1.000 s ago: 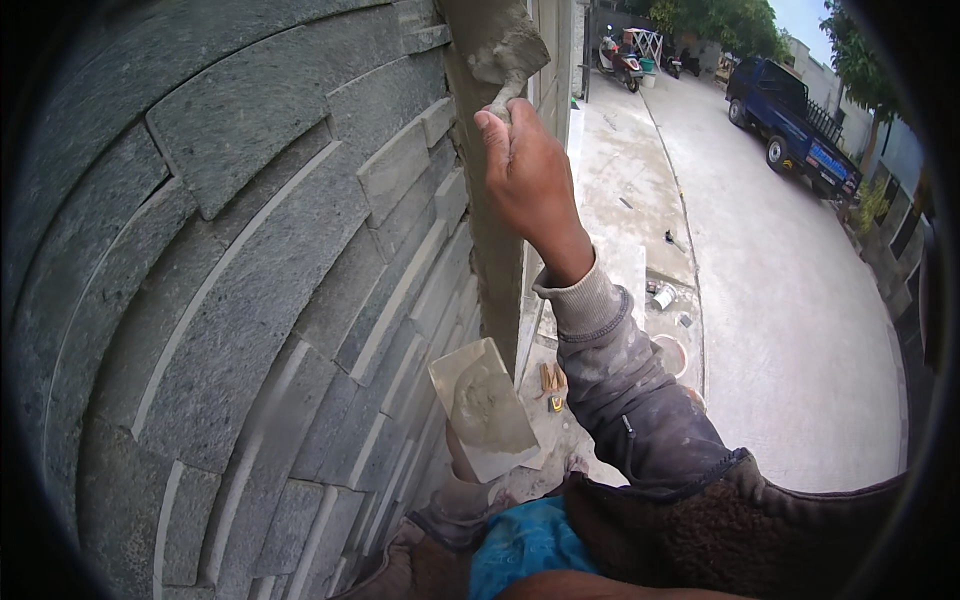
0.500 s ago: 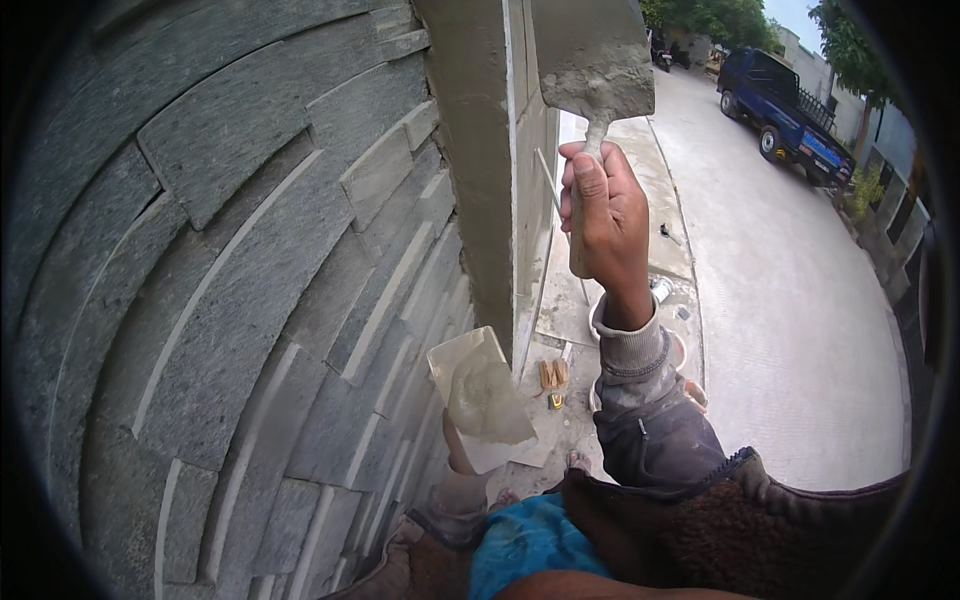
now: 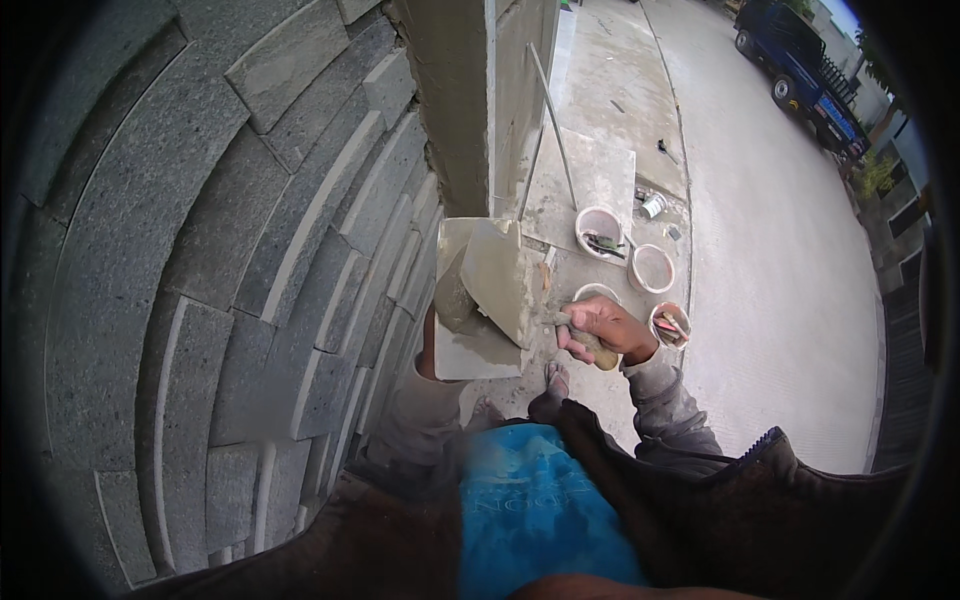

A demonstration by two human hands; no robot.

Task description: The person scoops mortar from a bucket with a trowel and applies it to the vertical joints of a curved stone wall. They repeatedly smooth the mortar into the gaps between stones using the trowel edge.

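Note:
My right hand [image 3: 603, 330] is closed around the handle of a trowel [image 3: 497, 285]. The trowel's flat blade lies tilted over a pale rectangular mortar board [image 3: 475, 362]. Grey wet mortar [image 3: 457, 298] sits on the board, beside and partly beneath the blade. From below and behind, my left hand [image 3: 429, 345] supports the board. Most of that hand is hidden by the board, its fingers included. Just beyond the board stands a plastered column [image 3: 450, 120] with a straight pale edge.
A wall of grey stone strips [image 3: 230, 270] fills the left side. Several buckets stand right of my hands, one white bucket [image 3: 600, 232] holding tools. Thin rods [image 3: 553, 125] lean against the column. Farther right, a blue pickup truck [image 3: 800, 75] is parked on the concrete road [image 3: 770, 270].
My right hand has brought the trowel down from high up by the column onto the mortar board. The board has come up closer, and the view has tipped downward, showing more buckets.

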